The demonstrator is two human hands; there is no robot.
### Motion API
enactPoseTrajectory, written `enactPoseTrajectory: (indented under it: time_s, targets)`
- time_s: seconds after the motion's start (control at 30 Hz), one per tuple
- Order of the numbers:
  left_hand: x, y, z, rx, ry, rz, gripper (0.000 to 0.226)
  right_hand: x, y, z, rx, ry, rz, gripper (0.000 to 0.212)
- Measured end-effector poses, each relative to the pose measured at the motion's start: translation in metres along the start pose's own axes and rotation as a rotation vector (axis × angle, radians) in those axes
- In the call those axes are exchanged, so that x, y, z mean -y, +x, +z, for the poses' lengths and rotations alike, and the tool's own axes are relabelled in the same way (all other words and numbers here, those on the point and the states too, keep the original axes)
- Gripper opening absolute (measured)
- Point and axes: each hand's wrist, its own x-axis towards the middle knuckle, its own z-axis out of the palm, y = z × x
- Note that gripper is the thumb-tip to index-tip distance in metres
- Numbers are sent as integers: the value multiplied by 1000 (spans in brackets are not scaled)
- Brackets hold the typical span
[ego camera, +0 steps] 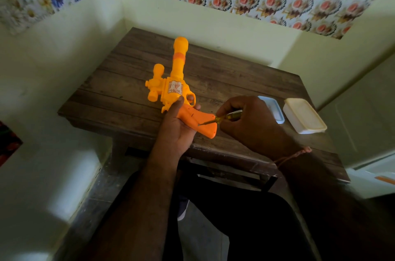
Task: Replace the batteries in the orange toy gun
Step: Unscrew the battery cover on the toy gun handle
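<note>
— What is at the left of the table (111, 89)?

— Bare dark wood planks there; then the orange toy gun (171, 87), its barrel pointing away toward the wall, its small scope on the left side of the body; the front part lies over the table, the handle reaches back toward the near edge.

— And who holds it?

— The left hand (175, 128) comes up from below; its grip is wrapped about the gun where the body meets the handle, thumb laid along the top near the trigger guard, a fingertip showing beyond it; whether the gun rests on the wood or is lifted clear, I cannot tell.

— Next to the right?

— The screwdriver (224, 118), yellow see-through handle, thin metal shaft; its tip touches the side of the orange handle near the butt; the right hand (250, 123) has its grip closed round the screwdriver, fingers curled over it; a thin cord is tied at that wrist.

— Anything further right?

— A lid with a blue rim (276, 111), half hidden behind the right hand, lying flat on the table; just beside it a cream plastic box (303, 118), closed, near the right edge.
</note>
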Motion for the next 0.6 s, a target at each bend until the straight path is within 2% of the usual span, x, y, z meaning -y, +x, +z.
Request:
enactPoseTrajectory:
  time_s: [0.17, 0.6]
  targets:
    - [-1, -2, 2, -11, -2, -4, 48, 3, 3, 0, 0, -8, -22, 13]
    - [2, 0, -3, 41, 5, 11, 58, 4, 10, 0, 51, -68, -86, 14]
